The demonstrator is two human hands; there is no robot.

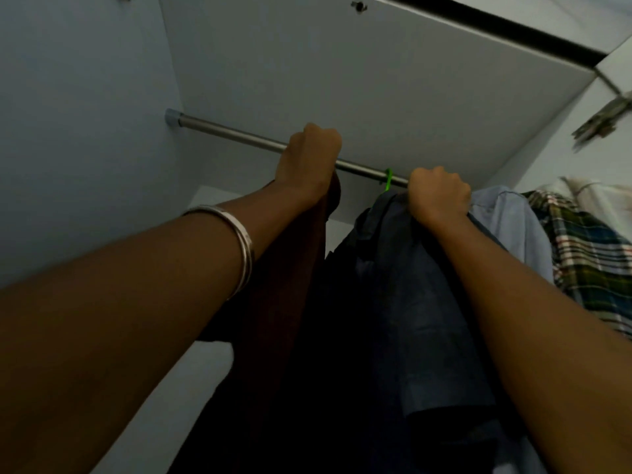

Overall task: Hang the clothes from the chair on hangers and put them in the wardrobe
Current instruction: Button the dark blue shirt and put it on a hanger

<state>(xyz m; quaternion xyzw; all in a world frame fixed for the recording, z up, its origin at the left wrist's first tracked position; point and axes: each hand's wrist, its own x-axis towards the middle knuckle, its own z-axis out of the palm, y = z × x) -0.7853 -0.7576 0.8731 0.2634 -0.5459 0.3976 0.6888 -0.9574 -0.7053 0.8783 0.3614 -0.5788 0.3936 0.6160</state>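
Note:
I look up into the white wardrobe at its metal rail (pixel 225 129). My left hand (pixel 309 159) is raised to the rail with its fingers curled over the top of a dark brown garment (pixel 290 285) that hangs below it; its hanger is hidden. My right hand (pixel 437 196) grips the top of a dark blue denim garment (pixel 403 302) just under the rail. A green hanger hook (pixel 388 177) sits on the rail between my hands. A light blue shirt (pixel 513 230) and a plaid shirt (pixel 588 254) hang to the right.
The wardrobe's left wall (pixel 85 131) and top panel (pixel 342 80) close in the space. A bare stretch of rail runs left of my left hand. A door hinge (pixel 605 118) shows at the upper right. A silver bangle (pixel 239 241) circles my left forearm.

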